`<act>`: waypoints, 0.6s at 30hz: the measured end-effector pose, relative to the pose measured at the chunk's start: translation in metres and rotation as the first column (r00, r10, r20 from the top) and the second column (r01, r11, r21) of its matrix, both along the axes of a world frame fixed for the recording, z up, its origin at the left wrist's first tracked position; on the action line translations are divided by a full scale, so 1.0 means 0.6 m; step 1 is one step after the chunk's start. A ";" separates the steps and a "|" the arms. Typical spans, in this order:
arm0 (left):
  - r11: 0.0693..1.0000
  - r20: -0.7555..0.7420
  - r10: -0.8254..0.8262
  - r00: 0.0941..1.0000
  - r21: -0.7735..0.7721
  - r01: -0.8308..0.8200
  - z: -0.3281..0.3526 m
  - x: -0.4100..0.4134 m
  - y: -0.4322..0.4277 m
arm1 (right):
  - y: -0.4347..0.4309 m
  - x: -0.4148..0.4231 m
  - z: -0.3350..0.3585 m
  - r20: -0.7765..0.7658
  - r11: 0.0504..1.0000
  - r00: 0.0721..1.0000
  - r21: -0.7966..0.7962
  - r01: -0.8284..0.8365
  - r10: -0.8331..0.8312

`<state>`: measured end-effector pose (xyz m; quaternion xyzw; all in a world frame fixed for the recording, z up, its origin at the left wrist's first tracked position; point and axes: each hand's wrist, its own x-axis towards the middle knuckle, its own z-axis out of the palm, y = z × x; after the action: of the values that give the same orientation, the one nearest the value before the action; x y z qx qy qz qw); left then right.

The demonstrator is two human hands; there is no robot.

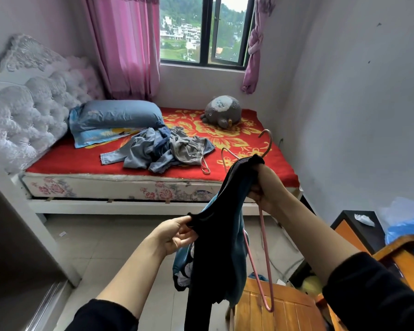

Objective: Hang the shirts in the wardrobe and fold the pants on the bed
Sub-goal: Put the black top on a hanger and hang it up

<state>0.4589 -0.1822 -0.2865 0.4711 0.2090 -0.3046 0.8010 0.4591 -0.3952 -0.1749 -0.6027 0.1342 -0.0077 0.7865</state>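
Dark shirt [215,247] hangs in the air on the near side of the bed [268,163], off its foot corner and over the floor, not yet seated on the pink hanger [264,237]. A blue printed cloth shows behind it; I cannot tell whether that is the shirt's own inside or a second garment.

The left hand [175,235] pinches one edge of the cloth, its fingers [185,236] pressed together on the hem. The right hand [261,189], nearer the bed, has its fingers [252,191] curled round the hanger near the hook, with the shirt's upper edge bunched in the same grip. The hanger's long loop dangles outside the cloth.

To do this step well, I judge the left hand should spread the opening wide and draw it over one hanger shoulder. The right hand keeps the hook upright and lets go of the bunched cloth only once that shoulder is inside. The knit looks limp and stretchy, so it may slide off a thin wire arm if tugged sideways.

On the bed lie a pile of clothes [163,149] and a spare hanger [204,166], with a pillow [115,115] and a plush toy [222,111] farther back.
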 end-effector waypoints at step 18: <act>0.966 0.475 -0.063 0.878 0.251 -0.067 0.204 0.068 0.005 | -0.050 -0.011 -0.043 -0.011 0.955 0.997 -0.289 -0.072 0.072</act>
<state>0.4995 -0.1791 -0.1642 0.6324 0.0430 -0.1478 0.7592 0.4525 -0.4249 -0.2009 -0.7156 0.1098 0.0017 0.6899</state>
